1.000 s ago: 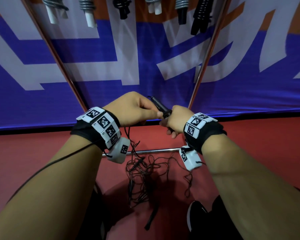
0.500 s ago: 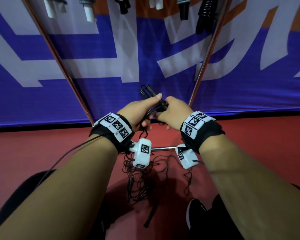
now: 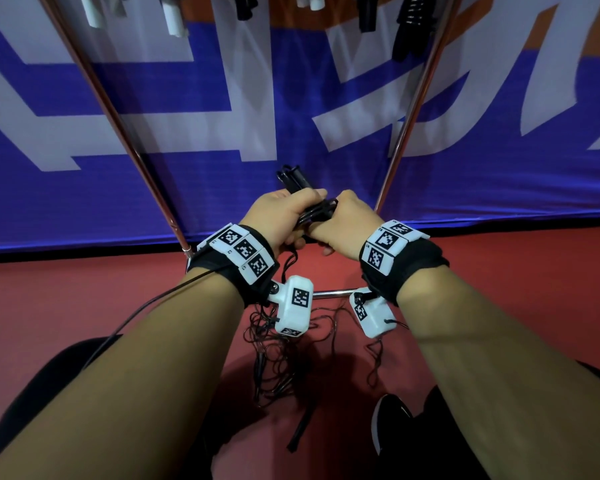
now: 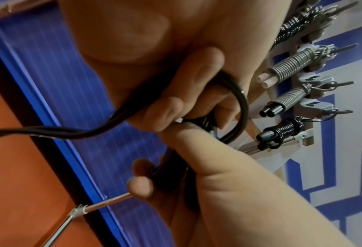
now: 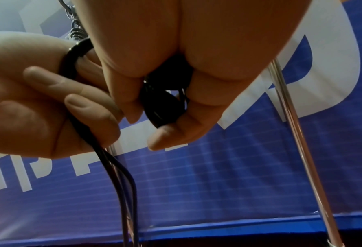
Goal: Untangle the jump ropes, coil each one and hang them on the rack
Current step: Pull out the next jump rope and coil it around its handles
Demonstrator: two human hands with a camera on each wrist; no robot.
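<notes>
Hands meet in front of the rack (image 3: 409, 109), both on one black rope (image 3: 312, 211); the left hand (image 3: 281, 216) has its fingers curled round a loop of cord, its grip closed on the rope, with handle ends sticking up past the knuckles toward the banner (image 3: 187, 140); the right hand (image 3: 347, 220) pinches the bundle of cord just beside it, thumb and fingers touching the left hand's fingertips, so its grip is likewise closed on the rope. From the left wrist view the cord arcs round the left fingers (image 4: 171, 107) and trails off to the left; from the right wrist view two strands drop down out of the left palm (image 5: 27, 108). Below the wrists a tangle (image 3: 274, 362) of thin black cord lies on the red floor (image 3: 84, 299), near a black shoe (image 3: 388, 420); one loose handle (image 3: 300, 427) lies at the near edge of the tangle. High on the rack hang coiled ropes (image 4: 281, 132), black and grey, each wound round its paired handles.
</notes>
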